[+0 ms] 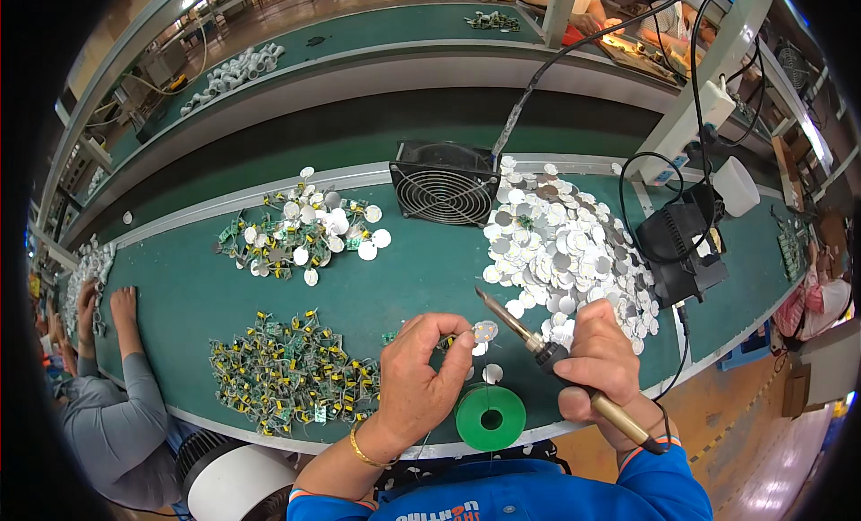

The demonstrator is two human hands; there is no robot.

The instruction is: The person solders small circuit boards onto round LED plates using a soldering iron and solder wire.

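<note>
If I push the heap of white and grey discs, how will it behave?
The disc heap would probably spread rather than move as one: its discs look loose and overlapping. Single discs are likely light, looking thin. They'd probably slide more than roll, since most lie flat.

Shirt (574, 496): bright blue.
Chest: red and white lettering (439, 512), small pale round button (509, 509).
Left sleeve (314, 508): blue, orange-and-white trim at hem.
Right sleeve (671, 487): matching blue, orange-edged hem.
Left wrist: slim gold-coloured bracelet (365, 450).
Hands: left hand (417, 369) and right hand (603, 364) ungloved.
Lap: black fabric (538, 451), white spots, mostly hidden.
</note>
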